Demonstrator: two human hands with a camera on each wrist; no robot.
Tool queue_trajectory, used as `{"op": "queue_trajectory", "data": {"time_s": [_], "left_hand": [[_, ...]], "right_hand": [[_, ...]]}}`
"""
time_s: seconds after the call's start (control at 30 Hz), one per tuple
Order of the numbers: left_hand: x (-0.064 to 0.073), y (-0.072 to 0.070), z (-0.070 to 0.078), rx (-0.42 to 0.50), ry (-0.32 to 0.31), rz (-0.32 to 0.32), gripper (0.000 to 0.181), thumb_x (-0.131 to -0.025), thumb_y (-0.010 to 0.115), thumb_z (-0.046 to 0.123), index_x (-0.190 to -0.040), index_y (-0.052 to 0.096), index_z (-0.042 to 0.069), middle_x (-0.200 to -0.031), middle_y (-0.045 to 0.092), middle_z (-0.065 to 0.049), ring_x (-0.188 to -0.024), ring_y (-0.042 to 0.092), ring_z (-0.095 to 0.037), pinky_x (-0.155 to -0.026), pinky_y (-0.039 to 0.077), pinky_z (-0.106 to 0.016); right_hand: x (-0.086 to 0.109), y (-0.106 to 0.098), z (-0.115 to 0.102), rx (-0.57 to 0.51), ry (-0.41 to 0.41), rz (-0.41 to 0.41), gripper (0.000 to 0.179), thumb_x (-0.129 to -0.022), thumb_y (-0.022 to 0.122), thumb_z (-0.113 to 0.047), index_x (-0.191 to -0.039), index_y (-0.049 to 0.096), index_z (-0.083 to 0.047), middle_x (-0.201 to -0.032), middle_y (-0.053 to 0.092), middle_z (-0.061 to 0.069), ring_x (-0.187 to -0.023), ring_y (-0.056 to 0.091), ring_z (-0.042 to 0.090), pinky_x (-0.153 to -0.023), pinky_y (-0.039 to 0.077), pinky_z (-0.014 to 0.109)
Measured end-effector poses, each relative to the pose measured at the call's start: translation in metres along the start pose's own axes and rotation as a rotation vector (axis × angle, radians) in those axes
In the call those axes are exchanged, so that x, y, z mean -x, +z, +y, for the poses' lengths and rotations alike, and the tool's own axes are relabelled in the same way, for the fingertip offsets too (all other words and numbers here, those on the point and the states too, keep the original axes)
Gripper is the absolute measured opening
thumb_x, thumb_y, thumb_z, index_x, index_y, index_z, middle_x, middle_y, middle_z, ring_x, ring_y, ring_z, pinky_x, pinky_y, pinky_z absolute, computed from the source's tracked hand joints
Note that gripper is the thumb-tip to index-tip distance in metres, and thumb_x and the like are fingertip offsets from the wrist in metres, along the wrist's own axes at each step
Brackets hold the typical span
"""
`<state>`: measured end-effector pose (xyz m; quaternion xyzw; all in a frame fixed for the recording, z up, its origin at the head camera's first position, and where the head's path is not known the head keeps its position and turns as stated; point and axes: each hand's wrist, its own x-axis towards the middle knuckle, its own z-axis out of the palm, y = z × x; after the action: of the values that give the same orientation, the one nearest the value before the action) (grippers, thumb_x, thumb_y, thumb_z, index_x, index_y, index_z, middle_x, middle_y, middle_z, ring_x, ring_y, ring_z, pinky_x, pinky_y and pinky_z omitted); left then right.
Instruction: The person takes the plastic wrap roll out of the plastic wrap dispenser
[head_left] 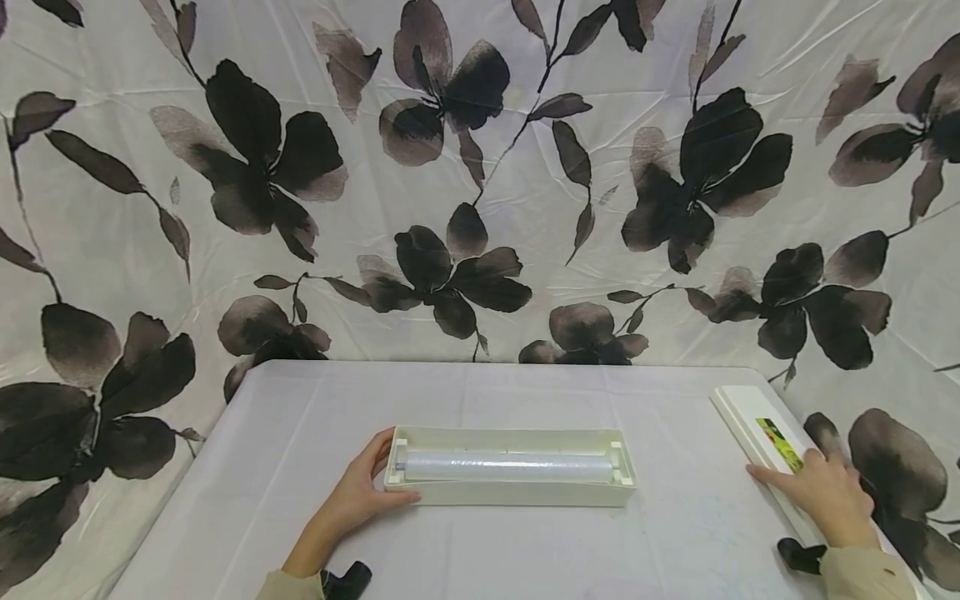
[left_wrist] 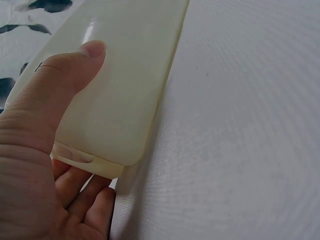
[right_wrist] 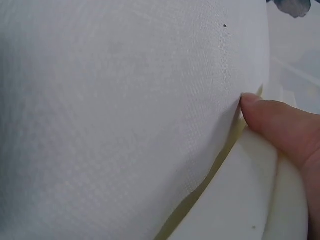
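A long off-white cling film dispenser box (head_left: 525, 497) sits lidless on the table, a roll of clear film (head_left: 510, 467) lying inside it. My left hand (head_left: 360, 492) grips the box's left end, thumb on the front wall. In the left wrist view, that thumb presses the smooth box wall (left_wrist: 127, 95) and the other fingers are around the end. At the far right lies the white lid (head_left: 738, 412) with a yellow-green label (head_left: 780, 443). My right hand (head_left: 828, 496) holds the lid across its width, thumb at its left edge; its other fingertips are hidden.
A white cloth covers the table (head_left: 525, 558). Behind it hangs a pale curtain (head_left: 562, 283) with dark flowers. The lid lies along the table's right edge. Black wrist straps (head_left: 348, 581) show at both sleeves.
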<state>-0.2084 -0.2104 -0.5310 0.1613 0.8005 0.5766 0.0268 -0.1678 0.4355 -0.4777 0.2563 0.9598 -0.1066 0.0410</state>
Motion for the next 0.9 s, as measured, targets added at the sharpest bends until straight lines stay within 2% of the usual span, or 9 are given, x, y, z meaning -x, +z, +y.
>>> {"op": "queue_trajectory", "data": {"time_s": [0.2,0.53,0.9], "left_hand": [[0.000,0.000,0.000,-0.003,-0.006,0.002,0.098,-0.065,0.095,0.023,-0.146,0.040,0.016,-0.147,0.047,-0.013,-0.136,0.045,-0.032,-0.109,0.037,-0.027],[0.000,0.001,-0.001,-0.001,-0.005,0.000,0.098,-0.065,0.095,0.022,-0.146,0.040,0.015,-0.147,0.047,-0.013,-0.137,0.044,-0.033,-0.108,0.036,-0.022],[0.000,0.000,-0.001,-0.011,0.000,-0.004,0.100,-0.066,0.095,0.024,-0.148,0.039,0.016,-0.148,0.046,-0.013,-0.137,0.044,-0.033,-0.109,0.038,-0.028]], "right_hand": [[-0.002,-0.002,0.002,-0.001,-0.025,0.006,0.122,-0.070,0.064,-0.082,-0.121,0.037,0.025,-0.104,0.043,0.043,-0.097,0.047,0.059,-0.069,0.046,0.066],[-0.003,0.005,0.003,0.009,0.008,-0.021,0.123,-0.075,0.059,-0.080,-0.125,0.029,0.028,-0.113,0.031,0.048,-0.108,0.033,0.064,-0.086,0.039,0.074],[-0.004,0.013,0.008,-0.054,-0.022,-0.012,0.124,-0.078,0.059,-0.078,-0.131,0.021,0.028,-0.118,0.020,0.050,-0.110,0.024,0.068,-0.087,0.029,0.077]]}}
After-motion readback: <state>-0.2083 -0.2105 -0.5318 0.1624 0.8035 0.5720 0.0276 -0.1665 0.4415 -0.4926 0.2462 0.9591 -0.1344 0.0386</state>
